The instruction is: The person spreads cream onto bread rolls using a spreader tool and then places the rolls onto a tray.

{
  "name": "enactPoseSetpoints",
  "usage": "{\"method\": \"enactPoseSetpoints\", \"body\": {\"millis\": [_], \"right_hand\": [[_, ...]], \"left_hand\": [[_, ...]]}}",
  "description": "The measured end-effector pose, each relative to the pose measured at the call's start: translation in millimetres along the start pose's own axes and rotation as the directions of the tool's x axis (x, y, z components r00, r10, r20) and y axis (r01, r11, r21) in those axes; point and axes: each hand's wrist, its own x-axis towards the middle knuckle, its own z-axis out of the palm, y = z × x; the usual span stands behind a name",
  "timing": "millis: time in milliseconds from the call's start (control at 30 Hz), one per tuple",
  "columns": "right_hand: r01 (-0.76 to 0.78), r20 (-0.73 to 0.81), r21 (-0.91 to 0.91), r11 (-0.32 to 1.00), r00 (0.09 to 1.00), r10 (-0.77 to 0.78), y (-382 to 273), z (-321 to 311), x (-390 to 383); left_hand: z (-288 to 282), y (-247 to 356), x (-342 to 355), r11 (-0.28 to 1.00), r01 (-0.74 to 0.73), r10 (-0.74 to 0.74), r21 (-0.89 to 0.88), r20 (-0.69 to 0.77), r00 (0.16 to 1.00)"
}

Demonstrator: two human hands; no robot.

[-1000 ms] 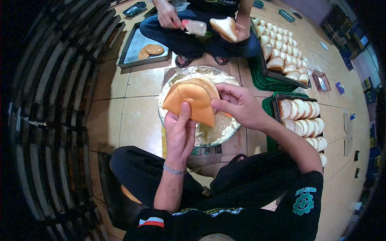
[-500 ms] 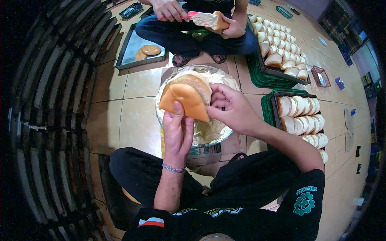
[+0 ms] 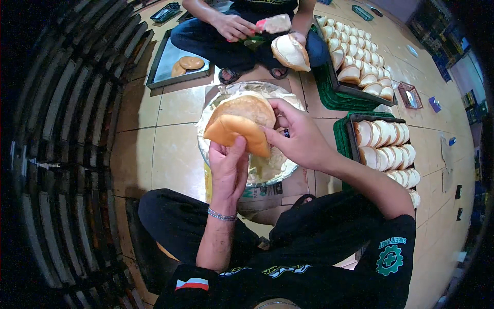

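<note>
Left hand (image 3: 228,167): cups the split bun (image 3: 241,123) from below, thumb pressed against its folded lower half.
Right hand (image 3: 300,138): fingers closed on the bun's edge at 3 o'clock, spreading it.
Bun: held above the foil-lined bowl (image 3: 272,165) of pale filling, at 12 o'clock from the body.
Risk: the hinge may tear if spread wider; a loose left thumb could drop the bun into the filling.
Across: another person's hand (image 3: 234,27) works a second bun (image 3: 290,51); trays of buns (image 3: 383,147) sit at 2 o'clock.
Change: the bun's top has folded further down, and the co-worker's bun sits lower.
</note>
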Motion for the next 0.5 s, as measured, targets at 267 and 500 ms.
{"method": "enactPoseSetpoints", "body": {"millis": [267,500], "right_hand": [[0.134,0.030,0.138,0.981,0.990,-0.140,8.6,3.4,5.2],[-0.018,0.094,0.202,0.979,0.996,-0.001,7.0,5.7,3.8]], "left_hand": [[4.0,8.2,-1.8,0.999,0.015,-0.014,-0.047,0.025,1.000],[3.4,12.2,-4.2,0.998,0.046,-0.045,0.036,-0.022,0.999]]}}
